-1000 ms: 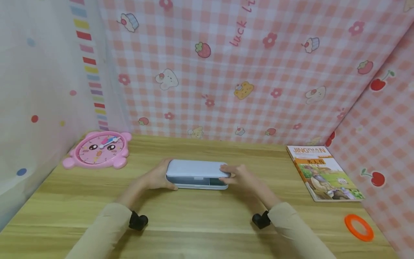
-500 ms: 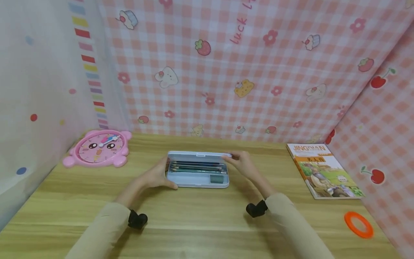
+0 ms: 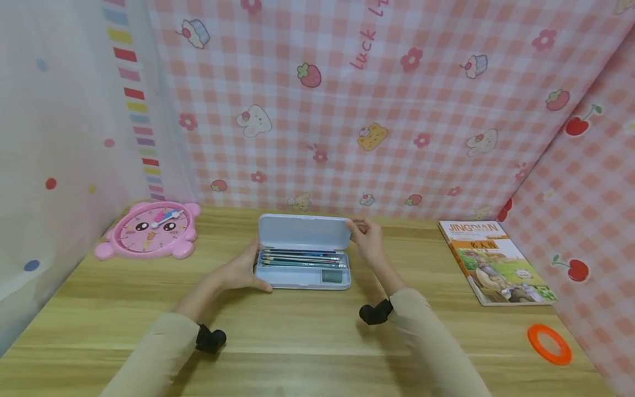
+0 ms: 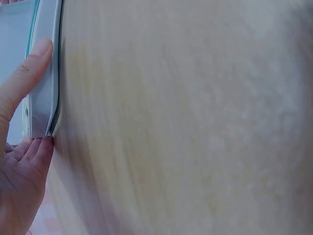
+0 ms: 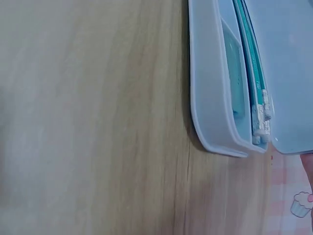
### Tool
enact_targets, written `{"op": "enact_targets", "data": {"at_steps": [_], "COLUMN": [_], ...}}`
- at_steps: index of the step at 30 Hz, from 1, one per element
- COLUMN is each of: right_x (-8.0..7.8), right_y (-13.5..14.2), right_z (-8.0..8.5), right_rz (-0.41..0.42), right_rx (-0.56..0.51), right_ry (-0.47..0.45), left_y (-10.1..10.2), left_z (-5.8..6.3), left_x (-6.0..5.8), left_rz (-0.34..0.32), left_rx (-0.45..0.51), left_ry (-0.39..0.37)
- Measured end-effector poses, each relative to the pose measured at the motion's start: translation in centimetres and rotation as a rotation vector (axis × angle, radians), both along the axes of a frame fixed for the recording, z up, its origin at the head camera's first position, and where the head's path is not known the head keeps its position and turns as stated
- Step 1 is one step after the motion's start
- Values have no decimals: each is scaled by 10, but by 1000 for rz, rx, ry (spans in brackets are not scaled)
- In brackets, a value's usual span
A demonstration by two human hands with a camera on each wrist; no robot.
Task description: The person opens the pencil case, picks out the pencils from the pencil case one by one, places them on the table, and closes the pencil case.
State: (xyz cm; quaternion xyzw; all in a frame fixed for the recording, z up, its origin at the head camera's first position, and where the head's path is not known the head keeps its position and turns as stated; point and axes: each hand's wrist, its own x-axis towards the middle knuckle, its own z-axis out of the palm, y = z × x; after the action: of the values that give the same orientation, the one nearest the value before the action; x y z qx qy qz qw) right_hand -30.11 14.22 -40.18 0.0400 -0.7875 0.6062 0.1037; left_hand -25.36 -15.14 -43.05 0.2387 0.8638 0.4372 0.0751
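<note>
A pale blue-white pencil case lies on the table, its lid raised and leaning back. Several pencils fill the rear compartment, and a green block like an eraser sits front right. My left hand grips the case's left end; in the left wrist view the thumb lies along the front wall and the fingers reach the end. At the lid's upper right corner, my right hand holds the edge between its fingers. Just a sliver of that hand enters the right wrist view.
A pink toy clock lies at the back left of the wooden table. To the right are a book and an orange ring. Checked cloth hangs close behind the table.
The pencil case's lid has swung up and back from nearly closed, baring the pencils inside. My right hand has moved back with the lid; my left hand has stayed at the left end.
</note>
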Motion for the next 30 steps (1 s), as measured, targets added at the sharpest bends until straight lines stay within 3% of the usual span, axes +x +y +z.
{"op": "enact_targets", "data": {"at_steps": [4,5,6,8,9,12,13,15,17,20,22,23,26,28,30], "right_x": [-11,-12,-24,-33,-43,-47,-37,-28,-14,-7,-13,-16,-58,-77,-95], "right_y": [2,4,10,15,22,23,18,12,2,-4,-5,-4,15,22,32], "right_z": [-8,-9,-23,-34,-49,-59,-50,-42,-24,-14,-17,-22,-77,-101,-125], "right_rz": [-69,-54,-26,-1,40,64,57,66,55,53,52,64,116,111,138], "right_rx": [-33,-16,9,114,156,314,351,357,376,389,394,383,281,273,221], "right_ry": [4,17,55,22,52,-57,-127,-165,-224,-257,-297,-301,-242,-239,-171], "left_y": [3,3,4,4,4,4,4,3,3,4,4,4,3,3,3], "left_z": [1,1,1,2,2,3,3,3,4,4,4,4,4,4,5], "left_x": [2,3,3,5,6,6,5,3,0,-5,-7,-8,-9,-10,-11], "left_rz": [19,24,24,23,21,4,4,8,23,44,48,47,43,44,46], "left_rx": [-59,-75,-95,-135,-151,-196,-199,-209,-238,-309,-367,-389,-435,-450,-465], "left_ry": [-1,-6,-5,-14,-20,-16,-15,8,48,104,127,134,161,170,166]}}
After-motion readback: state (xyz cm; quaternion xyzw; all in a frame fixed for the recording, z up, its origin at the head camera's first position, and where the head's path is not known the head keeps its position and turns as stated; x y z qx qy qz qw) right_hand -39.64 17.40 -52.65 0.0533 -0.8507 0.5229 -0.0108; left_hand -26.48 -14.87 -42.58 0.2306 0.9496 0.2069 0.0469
